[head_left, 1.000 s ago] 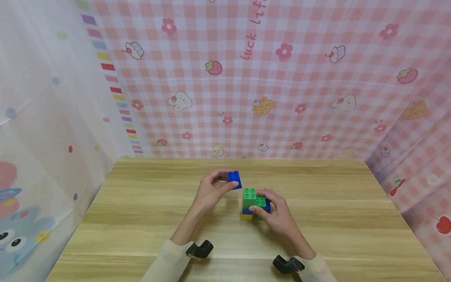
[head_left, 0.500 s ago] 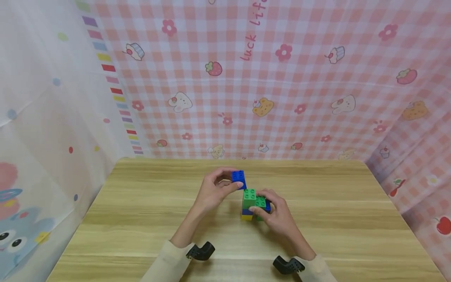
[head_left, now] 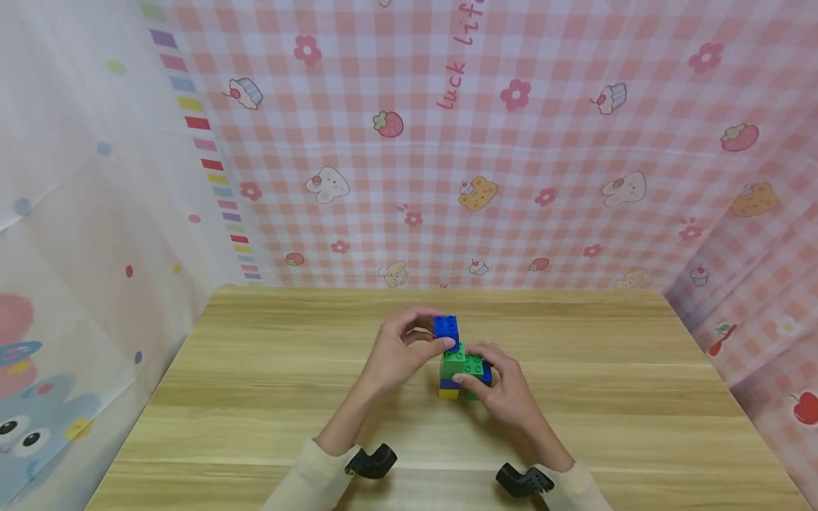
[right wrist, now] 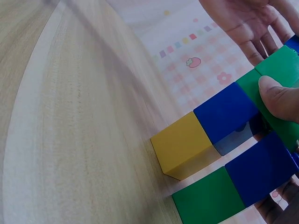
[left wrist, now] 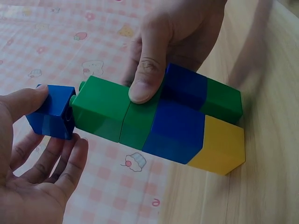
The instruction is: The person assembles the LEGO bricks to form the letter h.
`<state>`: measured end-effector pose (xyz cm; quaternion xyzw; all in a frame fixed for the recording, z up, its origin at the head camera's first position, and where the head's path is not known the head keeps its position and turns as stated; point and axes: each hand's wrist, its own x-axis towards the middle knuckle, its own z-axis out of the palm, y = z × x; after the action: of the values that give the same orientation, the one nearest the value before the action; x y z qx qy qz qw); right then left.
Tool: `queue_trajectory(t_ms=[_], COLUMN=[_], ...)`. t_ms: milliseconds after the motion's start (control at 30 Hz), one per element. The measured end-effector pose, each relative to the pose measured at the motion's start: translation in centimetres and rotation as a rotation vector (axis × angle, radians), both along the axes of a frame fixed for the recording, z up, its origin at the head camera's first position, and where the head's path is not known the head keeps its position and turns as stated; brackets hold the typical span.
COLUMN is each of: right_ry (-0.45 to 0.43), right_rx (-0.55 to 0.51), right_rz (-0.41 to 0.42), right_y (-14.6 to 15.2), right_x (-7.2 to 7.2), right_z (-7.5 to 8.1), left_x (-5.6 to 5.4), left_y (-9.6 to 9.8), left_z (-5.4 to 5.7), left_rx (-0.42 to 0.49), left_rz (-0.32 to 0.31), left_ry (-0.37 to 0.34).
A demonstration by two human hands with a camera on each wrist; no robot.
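Observation:
Between thumb and fingers, my left hand [head_left: 393, 358] pinches a blue brick [left wrist: 53, 109] at the studs of the upper green brick [left wrist: 100, 107]. Whether the studs are seated in it I cannot tell. That green brick tops a structure whose green bridging brick [left wrist: 138, 126] spans two columns. One column has a blue brick [right wrist: 226, 112] over a yellow brick [right wrist: 182, 144]; the other has a blue brick [right wrist: 259, 168] over a green brick [right wrist: 208, 200]. My right hand [head_left: 505, 387] grips the structure at the bridging brick, thumb on its near face. The structure stands upright.
The wooden table [head_left: 255, 397] extends around both hands. Behind it hangs a pink checked cloth [head_left: 409, 156], and a white patterned cloth [head_left: 77, 213] hangs at the left. Black wrist-camera mounts [head_left: 373, 461] sit on both sleeves.
My left hand has carried the blue brick rightward, from beside the structure to the top of the upper green brick. The right hand and the structure have stayed in place.

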<state>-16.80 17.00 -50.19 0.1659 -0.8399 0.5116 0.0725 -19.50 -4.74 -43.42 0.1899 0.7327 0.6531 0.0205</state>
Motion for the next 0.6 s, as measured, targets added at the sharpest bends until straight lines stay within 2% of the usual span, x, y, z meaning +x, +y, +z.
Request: queue_trajectory(t_ms=[600], right_ry=[0.017], right_rx=[-0.015], right_rz=[0.013], right_y=[-0.05], right_x=[-0.04], right_z=[0.08], left_x=[0.45], left_y=[0.63], left_z=[-0.10], left_rx=[-0.050], left_rz=[-0.031], left_ry=[0.093])
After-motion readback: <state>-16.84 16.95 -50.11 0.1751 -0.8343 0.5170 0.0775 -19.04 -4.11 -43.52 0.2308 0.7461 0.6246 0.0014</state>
